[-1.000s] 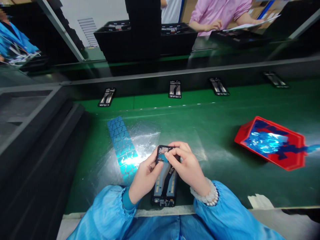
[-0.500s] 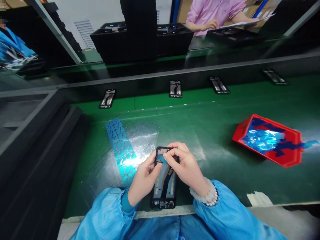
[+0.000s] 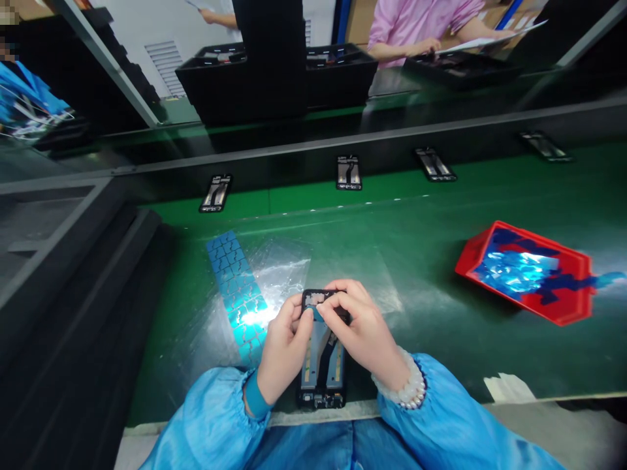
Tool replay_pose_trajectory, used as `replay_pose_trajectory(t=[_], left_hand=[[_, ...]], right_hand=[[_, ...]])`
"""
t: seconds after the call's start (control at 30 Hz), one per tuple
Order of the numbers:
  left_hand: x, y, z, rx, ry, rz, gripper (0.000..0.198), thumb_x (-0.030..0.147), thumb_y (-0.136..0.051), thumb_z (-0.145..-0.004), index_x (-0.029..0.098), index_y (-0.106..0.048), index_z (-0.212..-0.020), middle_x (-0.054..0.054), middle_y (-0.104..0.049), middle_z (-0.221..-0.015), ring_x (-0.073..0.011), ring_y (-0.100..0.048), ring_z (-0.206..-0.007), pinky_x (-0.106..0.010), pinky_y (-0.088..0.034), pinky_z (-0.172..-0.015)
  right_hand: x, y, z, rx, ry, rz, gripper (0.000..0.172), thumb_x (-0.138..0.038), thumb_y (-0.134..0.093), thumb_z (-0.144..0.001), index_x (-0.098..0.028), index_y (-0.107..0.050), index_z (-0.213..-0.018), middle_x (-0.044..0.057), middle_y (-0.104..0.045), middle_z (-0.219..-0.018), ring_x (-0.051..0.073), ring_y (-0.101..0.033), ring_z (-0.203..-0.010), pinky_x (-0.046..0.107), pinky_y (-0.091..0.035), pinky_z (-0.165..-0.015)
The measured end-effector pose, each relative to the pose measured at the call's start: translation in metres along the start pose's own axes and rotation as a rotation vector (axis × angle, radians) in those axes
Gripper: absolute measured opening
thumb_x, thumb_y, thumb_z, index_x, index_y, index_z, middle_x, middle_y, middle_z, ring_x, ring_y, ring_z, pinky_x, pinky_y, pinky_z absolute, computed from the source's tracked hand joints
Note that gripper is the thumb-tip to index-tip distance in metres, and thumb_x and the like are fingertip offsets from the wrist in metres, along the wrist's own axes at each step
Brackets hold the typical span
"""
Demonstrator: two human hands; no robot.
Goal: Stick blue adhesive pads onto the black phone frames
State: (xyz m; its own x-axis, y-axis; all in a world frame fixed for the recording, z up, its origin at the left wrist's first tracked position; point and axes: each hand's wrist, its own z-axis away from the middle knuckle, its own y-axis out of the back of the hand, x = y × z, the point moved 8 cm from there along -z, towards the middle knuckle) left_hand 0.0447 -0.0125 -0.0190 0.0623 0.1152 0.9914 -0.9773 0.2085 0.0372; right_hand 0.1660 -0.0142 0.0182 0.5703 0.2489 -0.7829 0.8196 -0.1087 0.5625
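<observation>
An opened phone frame [image 3: 323, 372] lies lengthwise on the green bench in front of me, its top end away from me. My left hand [image 3: 285, 346] grips its left edge with curled fingers, thumb near the upper part. My right hand [image 3: 360, 329] curls over the top right, fingertips pinched at a spot near the upper left of the frame; what they pinch is too small to make out. Just left of the hands lies a clear sheet [image 3: 274, 274] with a strip of blue stickers [image 3: 236, 287].
A red tray [image 3: 578, 307] with blue film scraps sits at the right. Several phone frames [image 3: 349, 172] ride the belt beyond. Black bins [image 3: 245, 78] stand on the far shelf, where a person in pink [image 3: 416, 26] works. Dark trays [image 3: 59, 261] sit at my left.
The hands stay on the phone frame; the left hand has shifted slightly up along the left edge. The phone frames on the belt have moved a little to the right.
</observation>
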Motion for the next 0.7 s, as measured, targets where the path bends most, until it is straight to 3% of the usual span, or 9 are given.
replay_pose_trajectory(t=[0.4, 0.7], left_hand=[[-0.0047, -0.0002, 0.0025, 0.02, 0.012, -0.019, 0.023, 0.028, -0.048, -0.088, 0.017, -0.051, -0.108, -0.006, -0.069, -0.099, -0.0167, -0.066, -0.088, -0.026, -0.051, -0.075], [-0.0009, -0.0006, 0.006, 0.04, 0.003, -0.026, 0.023, 0.028, -0.047, -0.089, 0.018, -0.051, -0.109, -0.007, -0.068, -0.104, -0.0169, -0.066, -0.093, -0.025, -0.051, -0.075]], right_hand=[[-0.009, -0.0003, 0.0067, 0.04, 0.095, 0.138, 0.014, -0.023, -0.047, -0.088, -0.02, -0.056, -0.078, 0.007, -0.06, -0.1, 0.019, -0.056, -0.092, 0.034, -0.041, -0.08], [-0.0099, -0.0023, 0.0068, 0.025, 0.079, 0.056, 0.013, -0.02, -0.047, -0.087, -0.021, -0.052, -0.074, 0.008, -0.057, -0.099, 0.02, -0.055, -0.096, 0.036, -0.043, -0.081]])
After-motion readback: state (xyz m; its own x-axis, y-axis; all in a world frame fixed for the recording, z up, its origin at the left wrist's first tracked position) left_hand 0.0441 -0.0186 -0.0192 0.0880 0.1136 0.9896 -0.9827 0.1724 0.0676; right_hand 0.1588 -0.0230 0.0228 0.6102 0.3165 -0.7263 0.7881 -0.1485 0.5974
